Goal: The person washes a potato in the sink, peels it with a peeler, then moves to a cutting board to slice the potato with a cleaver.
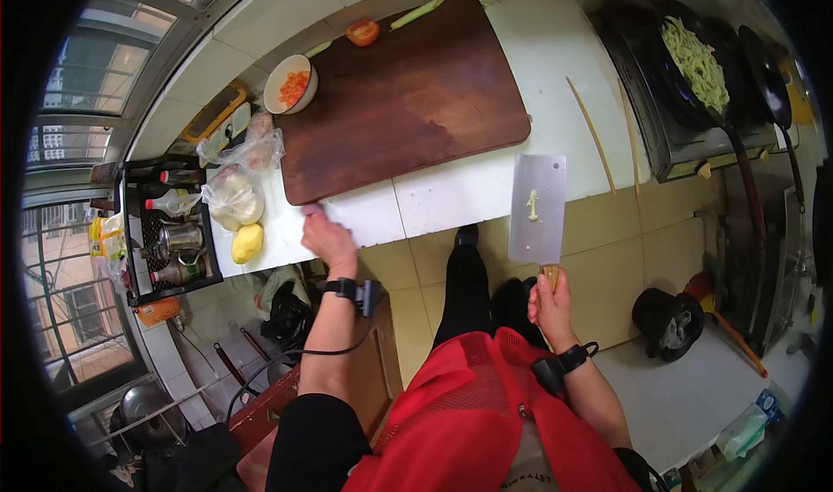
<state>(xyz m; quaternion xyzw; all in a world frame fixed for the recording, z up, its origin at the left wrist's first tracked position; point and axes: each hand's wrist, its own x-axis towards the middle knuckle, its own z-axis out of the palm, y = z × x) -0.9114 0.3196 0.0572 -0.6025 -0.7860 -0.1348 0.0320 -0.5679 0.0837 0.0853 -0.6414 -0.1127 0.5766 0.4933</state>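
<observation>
My right hand (pixel 552 306) grips the wooden handle of a Chinese cleaver (pixel 537 215) in front of the counter edge. The broad blade points away from me, with pale bits of food stuck to its face. Over the counter, by the near left corner of a dark wooden cutting board (pixel 416 95), is my left hand (pixel 330 241). Its fingertips are blurred around a small pinkish patch, and I cannot tell whether they hold anything. A peeled potato (pixel 247 243) lies left of that hand, beside a clear plastic bag (pixel 233 196) with pale round contents.
Diced tomato fills part of a white bowl (pixel 291 84) at the board's left; a tomato half (pixel 362 32) lies at its far edge. Chopsticks (pixel 590 134) rest on the counter. Right, a wok (pixel 696 69) of green strips sits on the stove. A bottle rack (pixel 170 232) stands left.
</observation>
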